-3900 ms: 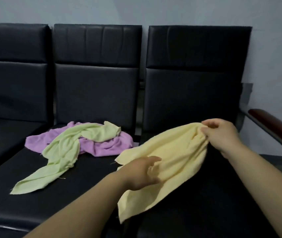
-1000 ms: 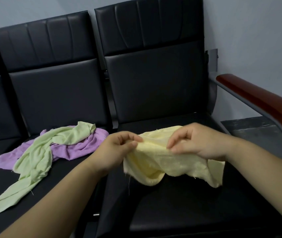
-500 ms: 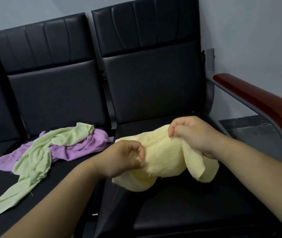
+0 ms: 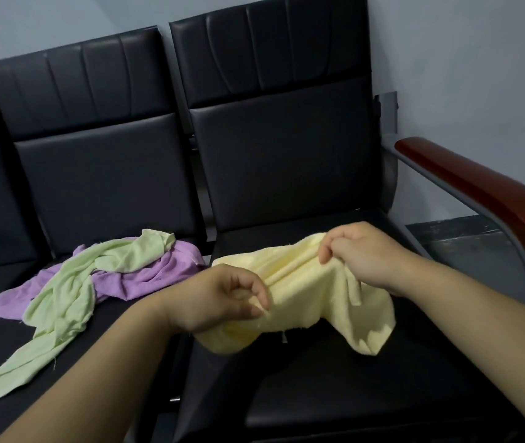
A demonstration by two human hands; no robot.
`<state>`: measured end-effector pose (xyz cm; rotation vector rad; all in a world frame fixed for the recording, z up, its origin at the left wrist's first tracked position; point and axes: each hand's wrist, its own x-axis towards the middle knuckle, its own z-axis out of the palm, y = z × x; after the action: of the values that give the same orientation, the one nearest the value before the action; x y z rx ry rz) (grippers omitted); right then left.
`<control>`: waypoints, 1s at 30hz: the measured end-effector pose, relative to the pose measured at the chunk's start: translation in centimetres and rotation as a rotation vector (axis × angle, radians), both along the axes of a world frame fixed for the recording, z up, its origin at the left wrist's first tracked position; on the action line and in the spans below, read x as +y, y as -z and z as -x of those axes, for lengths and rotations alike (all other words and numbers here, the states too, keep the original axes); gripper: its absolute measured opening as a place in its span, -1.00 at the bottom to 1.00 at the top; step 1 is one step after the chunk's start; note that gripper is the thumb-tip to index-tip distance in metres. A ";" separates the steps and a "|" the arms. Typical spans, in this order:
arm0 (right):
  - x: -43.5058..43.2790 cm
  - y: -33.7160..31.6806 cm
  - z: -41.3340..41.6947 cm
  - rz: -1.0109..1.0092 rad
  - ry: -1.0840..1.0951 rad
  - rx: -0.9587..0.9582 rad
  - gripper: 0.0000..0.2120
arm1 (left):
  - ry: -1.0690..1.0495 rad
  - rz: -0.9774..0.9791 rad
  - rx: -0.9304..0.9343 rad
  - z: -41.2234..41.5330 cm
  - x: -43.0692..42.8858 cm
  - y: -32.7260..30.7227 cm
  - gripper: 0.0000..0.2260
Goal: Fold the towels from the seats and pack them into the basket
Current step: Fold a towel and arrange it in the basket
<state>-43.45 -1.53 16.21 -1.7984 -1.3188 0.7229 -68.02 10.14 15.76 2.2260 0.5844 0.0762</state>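
A pale yellow towel (image 4: pixel 299 292) hangs bunched between my two hands above the right black seat (image 4: pixel 366 394). My left hand (image 4: pixel 222 302) pinches its near left edge with curled fingers. My right hand (image 4: pixel 363 254) grips the far upper edge, and a flap droops below it on the right. A light green towel (image 4: pixel 63 298) lies stretched across a crumpled purple towel (image 4: pixel 155 276) on the middle seat (image 4: pixel 120 340). No basket is in view.
Black padded backrests (image 4: pixel 274 155) rise behind the seats. A red-brown wooden armrest (image 4: pixel 484 196) on a grey metal frame borders the right seat. A grey wall stands behind, and dark floor shows at the far right.
My hands have drawn slightly apart, stretching the yellow towel a little wider. My right hand has shifted right and up along the edge. The green and purple towels have not moved.
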 end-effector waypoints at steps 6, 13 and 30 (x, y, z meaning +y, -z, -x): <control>-0.8 -0.7 0.2 0.039 -0.326 -0.023 -0.87 | -0.385 0.125 -0.338 -0.7 0.0 0.1 -0.81; -0.2 0.2 0.0 0.228 -0.320 -0.290 -0.72 | -0.260 0.141 -0.464 -1.0 -0.6 -0.9 -0.88; 0.0 0.2 0.6 0.198 -0.375 -0.274 -0.81 | -0.372 0.216 -0.617 -0.9 -0.7 -1.5 -0.87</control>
<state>-44.03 -1.51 15.98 -1.8754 -1.8559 0.8516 -67.10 9.43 17.25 1.7313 0.6105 0.8179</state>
